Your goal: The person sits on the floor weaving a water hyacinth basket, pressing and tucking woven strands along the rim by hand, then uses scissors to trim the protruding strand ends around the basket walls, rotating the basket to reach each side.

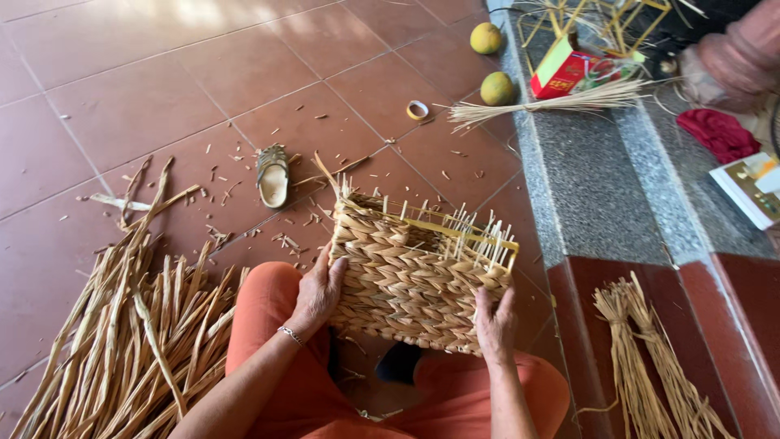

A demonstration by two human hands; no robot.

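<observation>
Red-and-green cardboard box (566, 71), rectangular, lies at 1 o'clock on the grey speckled stone step (597, 191), just beside a bundle of pale thin straws (552, 103) and below a yellow stick frame (605, 20). White flat printed package (751, 189) with gold patches sits at 3 o'clock near the right edge, a crumpled red cloth (719, 132) just above it. Print on both is too small to tell.

Half-woven tan straw basket (418, 272), rectangular, braided walls, upright spokes and a yellow rod along its far rim, rests at centre, tilted over the orange-trousered knees (268, 313). Left hand (318, 291), bracelet at the wrist, lies flat against the basket's left wall, fingers spread and pressing, grip apart rather than wrapped. Right hand (494, 321) holds the basket's lower right corner, fingers curled up over the weave, thumb side against the edge; grip clamped on the basket.

Loose dried flat reed strips (138, 341) heaped at 8 o'clock on the reddish tiled floor (122, 97). Tied bundle of thin reeds (650, 374) at 4 o'clock on the dark red lower step. Small tan sandal (272, 175) at 11 o'clock, roll of tape (418, 110) at 12 o'clock, two yellow-green round fruits (491, 65) beyond it. Another person's arm (735, 57) shows at 2 o'clock, well apart.
</observation>
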